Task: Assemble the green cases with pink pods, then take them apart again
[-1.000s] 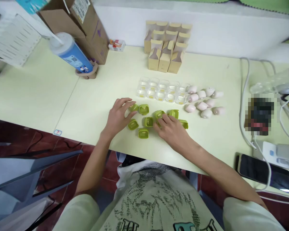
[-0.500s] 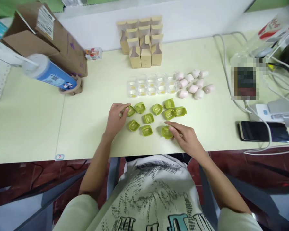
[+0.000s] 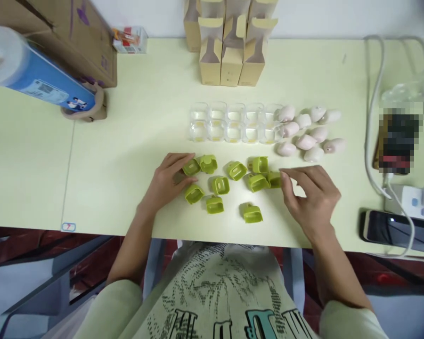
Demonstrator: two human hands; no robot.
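Observation:
Several small green plastic cups lie spread on the table in front of me. My left hand (image 3: 169, 181) is beside the leftmost green cup (image 3: 191, 167), thumb and fingers apart around its near side. Below the thumb sits another green cup (image 3: 194, 193). My right hand (image 3: 313, 200) has thumb and index finger pinched at the right edge of a green cup (image 3: 274, 180), which touches two others. Nearer the table edge, one green cup (image 3: 252, 214) stands alone. Two rows of clear plastic cups (image 3: 235, 127) with yellow at the bottom are behind, beside several pale pink egg-shaped pieces (image 3: 306, 141).
Open cardboard boxes (image 3: 231, 66) stand against the wall. At the left are a large carton (image 3: 95, 42), a blue cylinder (image 3: 53, 84) in a brown holder and a small box (image 3: 130, 39). White cables (image 3: 372, 113) and a phone (image 3: 403, 230) lie at the right.
My right hand has left the near green cup and moved up and right to the rightmost one. My left thumb has spread away from the fingers. The view has tilted down and closer.

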